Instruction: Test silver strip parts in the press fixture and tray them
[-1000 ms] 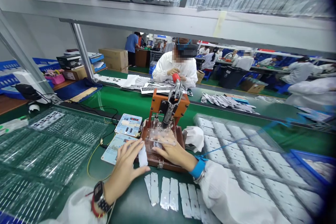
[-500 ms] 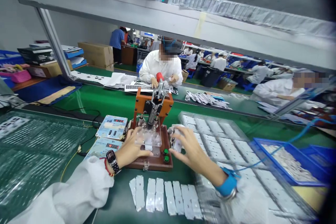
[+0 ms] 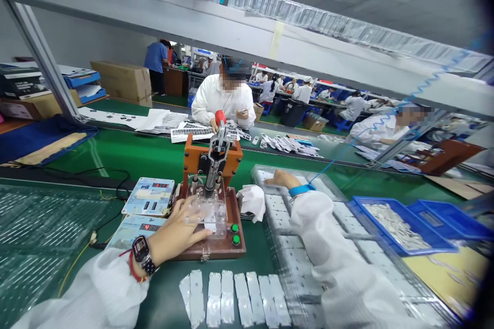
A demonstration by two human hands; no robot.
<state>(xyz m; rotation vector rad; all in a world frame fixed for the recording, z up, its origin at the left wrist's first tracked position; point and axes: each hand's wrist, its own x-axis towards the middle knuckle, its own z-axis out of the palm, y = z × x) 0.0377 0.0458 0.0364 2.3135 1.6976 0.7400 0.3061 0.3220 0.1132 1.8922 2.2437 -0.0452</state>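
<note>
My left hand (image 3: pixel 183 229) lies at the press fixture (image 3: pixel 237 205), fingers spread, thumb stretched along the front. It touches the clear plate (image 3: pixel 206 212) under the toggle clamp (image 3: pixel 213 167). Beneath the thumb's tip a small white piece (image 3: pixel 210 226) shows. My right hand (image 3: pixel 283 179) has reached to the far left corner of the clear tray (image 3: pixel 270 234), over a stack of pale flat plates (image 3: pixel 266 175). Its fingertips are too small and blurred to show whether they hold a plate. Several more plates (image 3: pixel 227 298) lie in pairs before the fixture.
A white cloth-like bundle (image 3: pixel 252 203) sits right of the fixture. Two counter boxes (image 3: pixel 148 196) with red digits stand left, with cables. Blue bins (image 3: pixel 401 226) are at the right. A shelf beam (image 3: pixel 247 36) crosses above. A co-worker (image 3: pixel 224 97) sits opposite.
My right hand has left the white bundle beside the fixture and moved away to the tray's far corner. My left hand stays at the fixture. The view has shifted slightly right.
</note>
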